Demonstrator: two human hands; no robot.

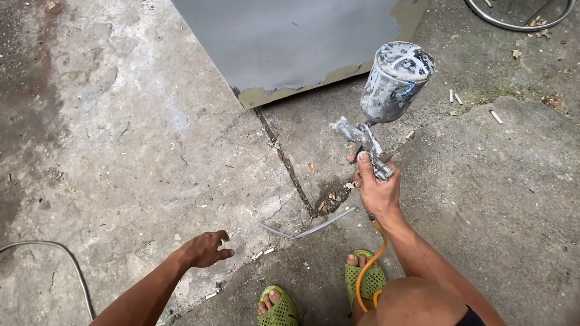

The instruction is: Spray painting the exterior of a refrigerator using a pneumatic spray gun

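My right hand [376, 188] grips the handle of a metal spray gun [366, 140] with a paint-smeared cup [396, 81] on top, its nozzle pointing left toward a grey-painted panel [290, 42]. An orange hose [367, 271] runs down from the gun past my leg. My left hand [205, 249] hovers low over the concrete, fingers loosely curled, holding nothing. My feet in green sandals [278, 309] stand below.
A thin bent metal strip [308, 229] lies on the cracked concrete ground [133, 151] between my hands. A grey hose [72, 265] curves at the lower left. A metal ring [519, 18] lies at the top right, with small debris scattered around.
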